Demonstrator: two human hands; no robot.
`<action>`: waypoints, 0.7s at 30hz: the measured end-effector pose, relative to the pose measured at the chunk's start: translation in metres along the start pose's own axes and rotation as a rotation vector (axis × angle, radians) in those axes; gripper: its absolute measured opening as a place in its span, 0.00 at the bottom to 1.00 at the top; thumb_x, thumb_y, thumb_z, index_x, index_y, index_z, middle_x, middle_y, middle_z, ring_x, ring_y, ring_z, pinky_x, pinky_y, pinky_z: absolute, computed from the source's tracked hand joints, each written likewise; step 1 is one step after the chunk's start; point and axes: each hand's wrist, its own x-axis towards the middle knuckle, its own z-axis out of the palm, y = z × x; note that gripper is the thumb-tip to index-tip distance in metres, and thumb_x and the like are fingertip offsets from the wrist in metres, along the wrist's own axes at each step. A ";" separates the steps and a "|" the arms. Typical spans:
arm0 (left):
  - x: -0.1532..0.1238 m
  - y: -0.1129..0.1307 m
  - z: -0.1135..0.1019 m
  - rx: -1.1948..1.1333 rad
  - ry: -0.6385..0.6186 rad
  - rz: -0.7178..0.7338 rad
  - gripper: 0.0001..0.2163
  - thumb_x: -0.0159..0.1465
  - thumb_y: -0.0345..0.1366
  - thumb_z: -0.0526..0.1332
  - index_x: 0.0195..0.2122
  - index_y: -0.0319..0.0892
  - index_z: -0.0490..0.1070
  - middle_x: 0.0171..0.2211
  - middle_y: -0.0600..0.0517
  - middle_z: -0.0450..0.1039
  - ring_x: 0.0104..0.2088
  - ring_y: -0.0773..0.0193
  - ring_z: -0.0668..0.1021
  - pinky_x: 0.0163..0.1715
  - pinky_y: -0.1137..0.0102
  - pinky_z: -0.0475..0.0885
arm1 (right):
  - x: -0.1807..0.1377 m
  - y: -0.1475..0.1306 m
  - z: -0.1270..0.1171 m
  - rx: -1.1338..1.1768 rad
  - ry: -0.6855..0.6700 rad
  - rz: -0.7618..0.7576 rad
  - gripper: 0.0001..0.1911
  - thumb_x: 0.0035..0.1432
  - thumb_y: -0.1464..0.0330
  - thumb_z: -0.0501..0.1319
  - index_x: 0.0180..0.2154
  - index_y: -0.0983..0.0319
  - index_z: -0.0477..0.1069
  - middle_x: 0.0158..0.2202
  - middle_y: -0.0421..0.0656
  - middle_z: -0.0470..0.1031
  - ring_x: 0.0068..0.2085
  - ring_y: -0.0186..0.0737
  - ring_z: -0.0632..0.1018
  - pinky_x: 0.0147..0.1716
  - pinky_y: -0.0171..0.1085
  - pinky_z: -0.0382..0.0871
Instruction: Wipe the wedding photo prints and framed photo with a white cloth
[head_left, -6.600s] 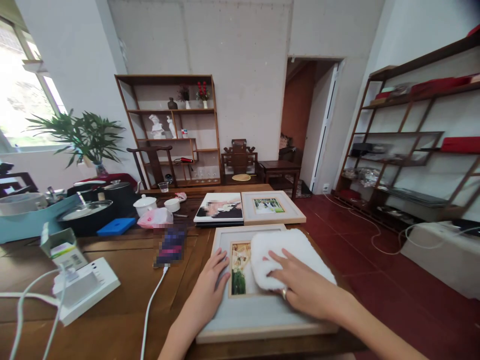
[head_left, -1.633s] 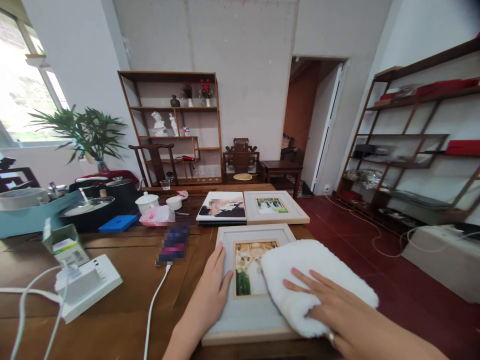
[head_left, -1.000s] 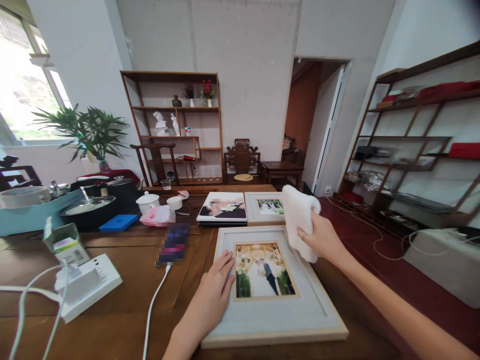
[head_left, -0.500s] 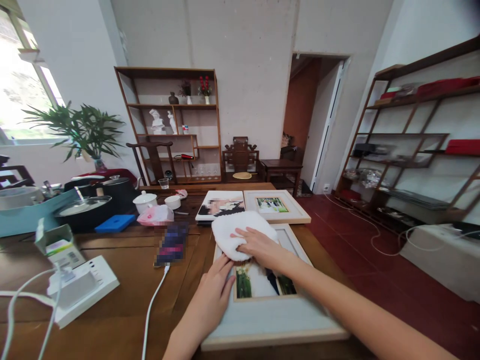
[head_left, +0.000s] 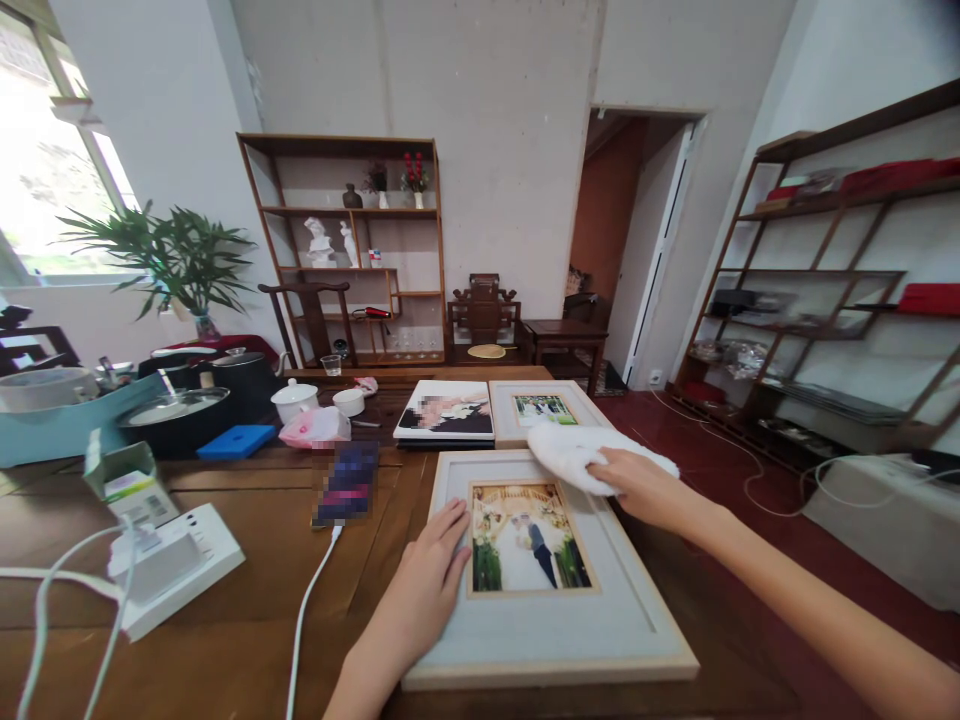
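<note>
A large light-wood picture frame (head_left: pixel 637 620) lies flat on the table in front of me, a wedding photo (head_left: pixel 529 540) set in its middle. My left hand (head_left: pixel 431 570) rests on the frame's left side with fingers stretched out, fingertips by the photo's edge. In my right hand (head_left: pixel 637 490) is a white cloth (head_left: pixel 570 450), held bunched at the frame's upper right corner. Whether the cloth touches the frame there I cannot tell. It covers part of a second, smaller frame (head_left: pixel 514 430) lying behind.
A photo album (head_left: pixel 444 410) sits beside the rear frame. On the left are a charging phone (head_left: pixel 349 485), a power strip (head_left: pixel 217 550), an opened small box (head_left: pixel 127 480), a blue block (head_left: pixel 236 441), a white lidded bowl (head_left: pixel 295 398) and a black pan (head_left: pixel 172 415).
My right hand has carried the cloth rightward, from the frame's upper left to its upper right corner, uncovering the photo. My left hand stays in nearly the same place.
</note>
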 end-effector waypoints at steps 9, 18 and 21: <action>0.001 -0.003 0.002 -0.009 0.032 0.012 0.19 0.63 0.35 0.48 0.55 0.41 0.60 0.58 0.46 0.56 0.59 0.58 0.59 0.56 0.58 0.57 | 0.015 -0.032 0.014 0.019 0.081 0.025 0.23 0.40 0.81 0.50 0.40 0.63 0.70 0.57 0.49 0.59 0.57 0.47 0.59 0.53 0.44 0.52; 0.003 -0.004 0.004 -0.015 0.036 0.019 0.18 0.63 0.34 0.48 0.54 0.41 0.61 0.58 0.46 0.57 0.58 0.58 0.60 0.56 0.57 0.57 | -0.004 -0.064 0.002 0.140 0.008 -0.051 0.24 0.41 0.80 0.49 0.42 0.64 0.68 0.50 0.52 0.66 0.56 0.46 0.60 0.55 0.48 0.45; 0.003 -0.004 0.005 -0.015 0.046 0.033 0.18 0.63 0.34 0.48 0.54 0.41 0.61 0.58 0.45 0.58 0.58 0.58 0.60 0.56 0.58 0.57 | -0.027 -0.078 -0.019 0.215 -0.066 -0.037 0.23 0.42 0.79 0.49 0.41 0.62 0.69 0.43 0.49 0.69 0.47 0.46 0.68 0.48 0.43 0.57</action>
